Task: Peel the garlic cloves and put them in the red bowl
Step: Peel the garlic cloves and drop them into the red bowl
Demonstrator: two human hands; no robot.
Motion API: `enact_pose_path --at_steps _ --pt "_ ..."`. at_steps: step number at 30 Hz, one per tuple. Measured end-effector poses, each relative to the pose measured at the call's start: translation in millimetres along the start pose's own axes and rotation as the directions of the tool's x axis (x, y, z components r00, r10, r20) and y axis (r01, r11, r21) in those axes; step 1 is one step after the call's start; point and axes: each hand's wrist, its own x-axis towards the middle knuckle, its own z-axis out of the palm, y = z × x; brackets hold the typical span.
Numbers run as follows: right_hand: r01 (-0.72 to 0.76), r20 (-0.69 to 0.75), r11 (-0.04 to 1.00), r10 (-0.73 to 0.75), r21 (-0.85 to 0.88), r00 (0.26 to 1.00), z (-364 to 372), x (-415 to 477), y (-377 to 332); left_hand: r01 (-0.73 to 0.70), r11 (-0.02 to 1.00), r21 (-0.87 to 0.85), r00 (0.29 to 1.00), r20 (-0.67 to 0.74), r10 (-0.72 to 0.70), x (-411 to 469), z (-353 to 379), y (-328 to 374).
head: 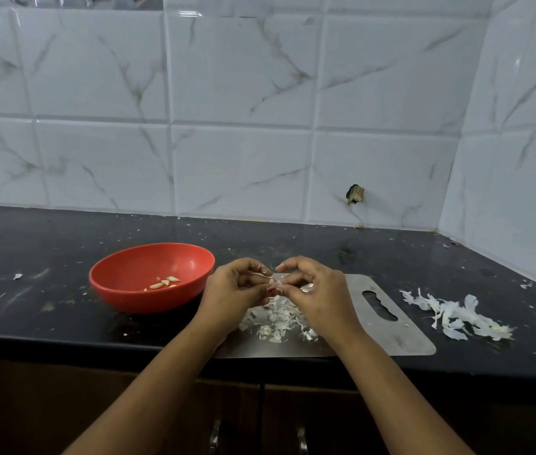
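Pinching a garlic clove point(274, 286) between them, the left hand point(232, 287) and the right hand point(317, 290) meet fingertip to fingertip just above the steel cutting board point(388, 333). Both hands have their fingers curled inward, thumbs and forefingers nipping at the clove and its papery skin; how much skin clings to it is too small to tell. The peeling step looks to be underway, not finished.

Just left of the hands sits the red bowl point(122, 290), holding a few peeled cloves point(161, 283) at its bottom, so part of the job is done. No unpeeled cloves show on the board or counter, though the hands may hide some, so what remains cannot be judged.

Beneath the hands a heap of skin flakes point(276, 320) covers the board. Farther right, on the black countertop point(46, 238), lies a pile of larger white husks point(453, 315). Nothing stands between the hands and the bowl; the drop-off path seems short and open.
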Motion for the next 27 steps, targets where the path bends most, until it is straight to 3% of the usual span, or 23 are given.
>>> enact_pose_path --at_steps 21,27 --pt "-0.007 0.03 0.998 0.006 0.055 1.0 -1.0 0.5 -6.0 -0.003 1.0 0.015 0.999 -0.032 0.003 4.2 -3.2 -3.1" --pt "-0.067 0.0 0.998 0.067 -0.017 0.998 -0.3 2.5 -1.2 0.055 0.992 -0.116 0.998 -0.028 -0.059 2.6 -2.7 -1.7"
